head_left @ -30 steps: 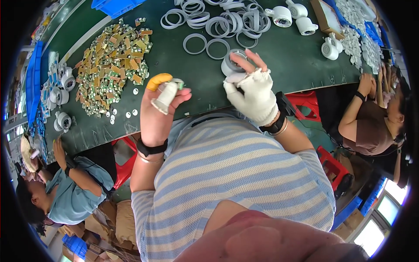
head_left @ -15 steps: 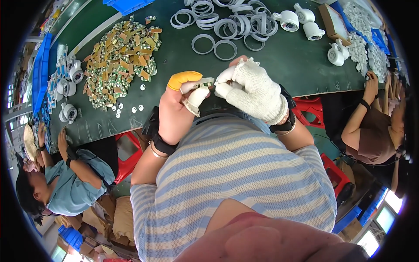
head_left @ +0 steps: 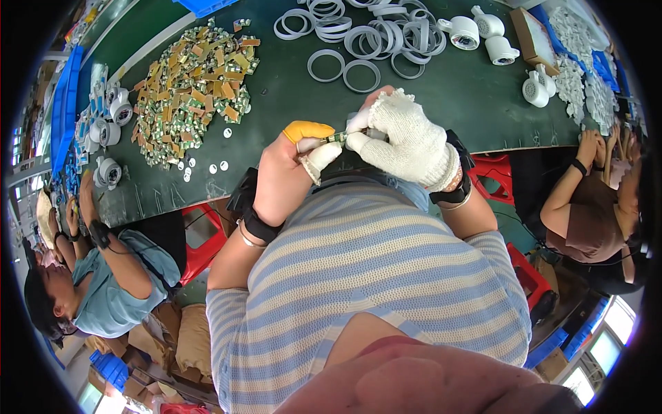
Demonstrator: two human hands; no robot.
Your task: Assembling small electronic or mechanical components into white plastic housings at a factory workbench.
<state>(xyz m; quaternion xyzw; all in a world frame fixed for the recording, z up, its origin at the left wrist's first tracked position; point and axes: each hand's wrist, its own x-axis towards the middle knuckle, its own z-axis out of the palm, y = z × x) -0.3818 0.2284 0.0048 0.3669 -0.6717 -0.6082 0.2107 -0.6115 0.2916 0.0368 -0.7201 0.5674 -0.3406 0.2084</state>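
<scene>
Between the thumb and forefinger of my left hand (head_left: 284,174) is a small green circuit board (head_left: 336,138); a yellow cot covers that forefinger and a white one the thumb. My right hand (head_left: 408,141) wears a white knitted glove with bare fingertips. Its fingers are closed in a pinch at the board's right end, and what lies inside that pinch is mostly hidden. Both hands meet above the near edge of the green table (head_left: 289,90).
A heap of small circuit boards (head_left: 193,90) lies left, with round white stickers (head_left: 213,168) beside it. Grey rings (head_left: 362,43) are piled ahead. White camera-like housings (head_left: 462,33) stand at right, others (head_left: 107,172) at left. Co-workers sit on both sides, one sleeve (head_left: 127,303) at left.
My left hand has moved right and slightly down, bringing the circuit board against the right hand's fingers. The view has shifted a little. At left, a co-worker's arm has moved.
</scene>
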